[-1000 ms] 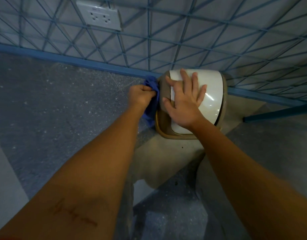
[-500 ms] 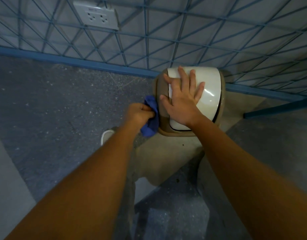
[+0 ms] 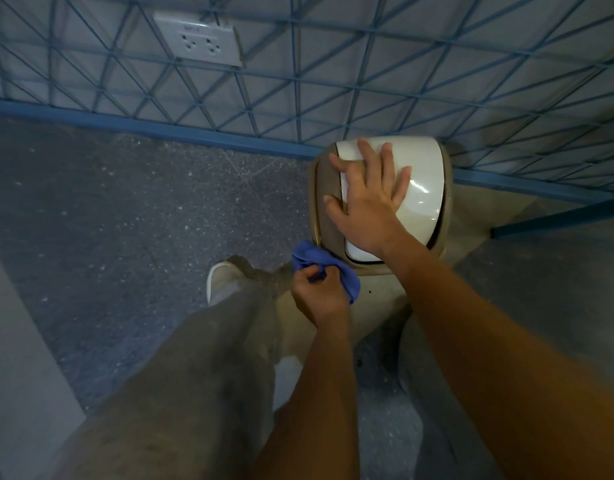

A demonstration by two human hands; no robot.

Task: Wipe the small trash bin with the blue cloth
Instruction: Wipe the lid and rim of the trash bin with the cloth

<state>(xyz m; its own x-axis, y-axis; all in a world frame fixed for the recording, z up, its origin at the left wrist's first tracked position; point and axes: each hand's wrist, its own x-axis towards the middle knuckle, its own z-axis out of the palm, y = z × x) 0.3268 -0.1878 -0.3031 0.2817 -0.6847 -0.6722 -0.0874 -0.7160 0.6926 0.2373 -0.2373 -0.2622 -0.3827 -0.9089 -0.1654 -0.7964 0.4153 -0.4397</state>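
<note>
Right hand point(image 3: 366, 211) flat on bin point(image 3: 424, 188), left hand point(image 3: 317, 296) clutching cloth point(image 3: 328, 266) (speckled floor point(image 3: 125, 209), seemingly dusty).

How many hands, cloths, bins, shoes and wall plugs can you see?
Hands: 2, left hand and right hand
Blue cloth: 1
Small trash bin: 1
White shoe: 1
Wall socket plate: 1
Total: 6
</note>
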